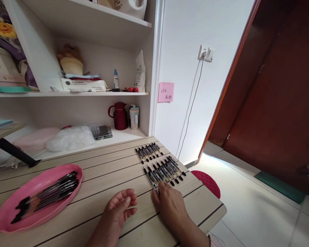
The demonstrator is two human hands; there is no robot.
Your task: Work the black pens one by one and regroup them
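Observation:
My right hand [168, 204] lies on the wooden table [103, 175], fingers stretched toward the near end of a row of black pens [164, 171] laid side by side; its fingertips touch the nearest pens. A second, shorter row of pens [148, 152] lies just beyond. My left hand [119, 207] rests beside it on the table, palm partly up, fingers loosely curled and apart, holding nothing. A pink oval tray [11, 214] at the left holds several more black pens [47, 193].
Shelves behind the table hold a red jug [119, 116], a small bottle [134, 117], a plastic bag [70, 138] and boxes. A pink sticky note [166, 92] is on the wall. A red stool cushion [208, 182] sits past the table's right edge, near a brown door [278, 103].

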